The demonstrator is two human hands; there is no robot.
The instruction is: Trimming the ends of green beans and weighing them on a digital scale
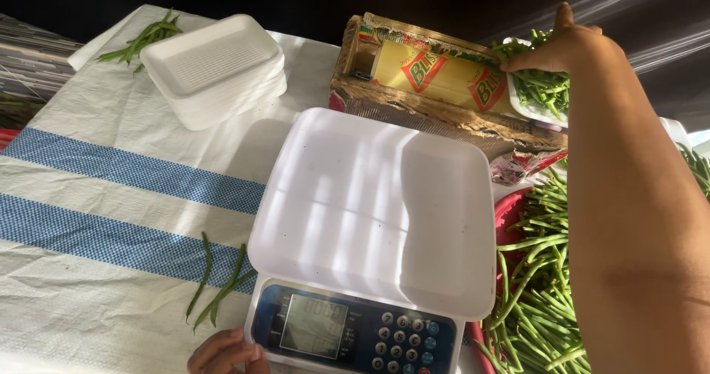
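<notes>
Upper right of frame: right hand (563,48) stretched out, fingertips pinching the rim of a white foam tray heaped with green beans (543,91), perched on a worn cardboard box holding a yellow film roll (444,78). Bottom centre: left hand (225,353), fingers loosely curled and grasping nothing, resting at the corner of a white digital scale with bare platter (373,211); spare white foam trays (214,67) stacked upper left, loose green beans (543,300) piled lower right. Likely risk: tray tipping off the box edge under that one-sided grip, spilling beans.

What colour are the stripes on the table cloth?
Blue checked stripes on a white cloth, head view.
</notes>
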